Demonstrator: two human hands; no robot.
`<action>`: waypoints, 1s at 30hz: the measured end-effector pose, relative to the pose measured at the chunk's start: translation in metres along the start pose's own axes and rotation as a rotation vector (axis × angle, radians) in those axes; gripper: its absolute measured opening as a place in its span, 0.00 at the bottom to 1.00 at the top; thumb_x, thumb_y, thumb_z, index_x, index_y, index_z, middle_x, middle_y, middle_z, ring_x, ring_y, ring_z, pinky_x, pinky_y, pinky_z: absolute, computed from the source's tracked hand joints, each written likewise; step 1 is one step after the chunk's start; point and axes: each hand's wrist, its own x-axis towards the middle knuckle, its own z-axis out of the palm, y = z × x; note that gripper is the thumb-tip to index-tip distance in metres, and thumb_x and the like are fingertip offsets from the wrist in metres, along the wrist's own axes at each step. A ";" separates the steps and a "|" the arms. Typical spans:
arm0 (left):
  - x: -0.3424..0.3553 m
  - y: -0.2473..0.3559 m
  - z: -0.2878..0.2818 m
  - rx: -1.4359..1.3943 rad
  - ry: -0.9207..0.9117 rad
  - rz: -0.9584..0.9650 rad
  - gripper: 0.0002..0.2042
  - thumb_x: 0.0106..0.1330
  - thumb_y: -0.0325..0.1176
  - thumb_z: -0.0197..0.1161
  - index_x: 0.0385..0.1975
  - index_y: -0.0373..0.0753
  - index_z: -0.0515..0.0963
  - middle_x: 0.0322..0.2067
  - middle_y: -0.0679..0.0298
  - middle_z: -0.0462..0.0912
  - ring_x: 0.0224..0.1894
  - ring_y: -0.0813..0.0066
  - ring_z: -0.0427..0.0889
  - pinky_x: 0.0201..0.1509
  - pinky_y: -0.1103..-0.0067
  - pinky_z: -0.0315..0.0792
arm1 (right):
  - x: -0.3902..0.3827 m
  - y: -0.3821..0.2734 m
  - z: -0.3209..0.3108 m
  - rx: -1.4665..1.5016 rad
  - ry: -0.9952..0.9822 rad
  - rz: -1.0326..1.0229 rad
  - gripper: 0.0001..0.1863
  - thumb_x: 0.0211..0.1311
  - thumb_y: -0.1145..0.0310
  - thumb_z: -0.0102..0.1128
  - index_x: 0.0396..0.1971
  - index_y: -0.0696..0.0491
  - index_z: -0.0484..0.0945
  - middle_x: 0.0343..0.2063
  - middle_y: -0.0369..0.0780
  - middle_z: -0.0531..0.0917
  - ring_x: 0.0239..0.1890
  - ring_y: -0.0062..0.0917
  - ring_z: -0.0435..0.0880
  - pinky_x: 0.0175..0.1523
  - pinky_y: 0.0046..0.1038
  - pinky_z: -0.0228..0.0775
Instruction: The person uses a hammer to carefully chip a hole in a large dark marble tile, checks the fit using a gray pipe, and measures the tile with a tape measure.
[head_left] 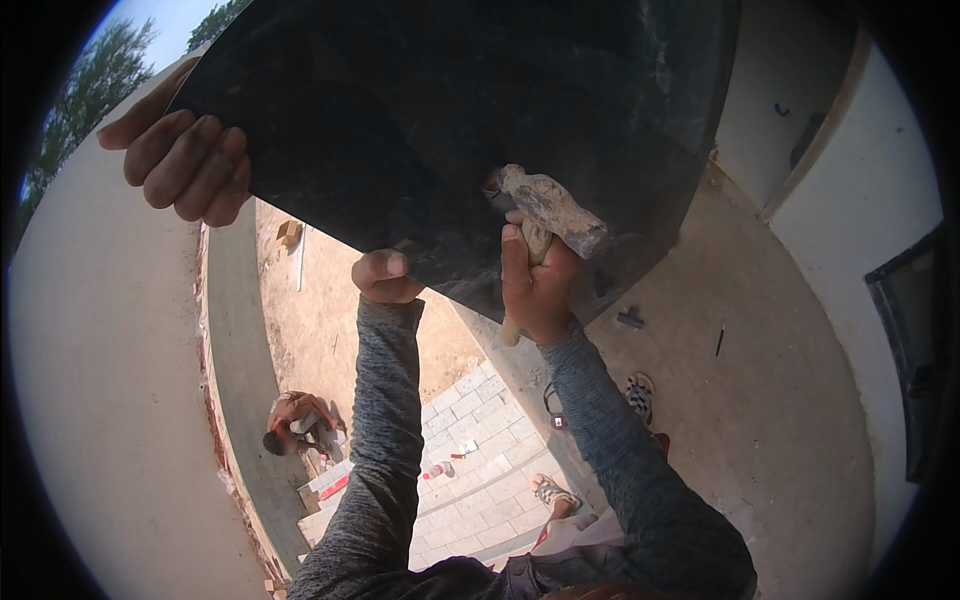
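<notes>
A: Where is the dark panel (430, 120)?
B: Raised in front of the person, across the top and middle of the view, well above the floor (790, 440). The left hand (387, 277) pinches its lower edge, thumb over the near face — the fingers behind are mostly hidden.
A: And the right hand (540, 285)?
B: Closed around the handle of a hammer (558, 212), near the panel's lower corner. The worn head lies slantwise in front of the dark face; I can't tell whether it touches.
A: Whose hand (190, 170) is at the upper left?
B: Another person's — its fingers are curled over the panel's left edge.
A: Anything below?
B: A crouching co-worker (298, 420) at the left, pale paving (490, 425) between the person's forearms, and a black-framed window (905, 350) at the far right.
</notes>
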 end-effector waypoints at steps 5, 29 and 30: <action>-0.002 0.000 0.003 -0.006 0.018 -0.001 0.35 0.41 0.28 0.61 0.58 0.29 0.69 0.53 0.48 0.77 0.51 0.47 0.80 0.59 0.60 0.76 | -0.001 0.001 -0.003 0.001 -0.037 0.033 0.08 0.66 0.76 0.53 0.43 0.59 0.72 0.26 0.36 0.77 0.19 0.11 0.72 0.22 0.16 0.65; -0.002 -0.002 -0.003 -0.045 -0.021 -0.005 0.34 0.42 0.28 0.61 0.57 0.29 0.70 0.53 0.48 0.78 0.52 0.48 0.80 0.60 0.60 0.75 | -0.006 0.000 -0.012 0.044 -0.018 0.076 0.08 0.67 0.74 0.53 0.44 0.60 0.72 0.23 0.34 0.76 0.18 0.12 0.72 0.22 0.18 0.66; -0.002 -0.003 -0.003 -0.049 -0.016 -0.004 0.34 0.43 0.28 0.61 0.57 0.29 0.70 0.53 0.48 0.78 0.52 0.48 0.80 0.60 0.60 0.75 | -0.006 -0.001 -0.012 0.033 -0.024 0.083 0.08 0.67 0.74 0.53 0.43 0.60 0.72 0.23 0.34 0.76 0.18 0.12 0.72 0.22 0.17 0.66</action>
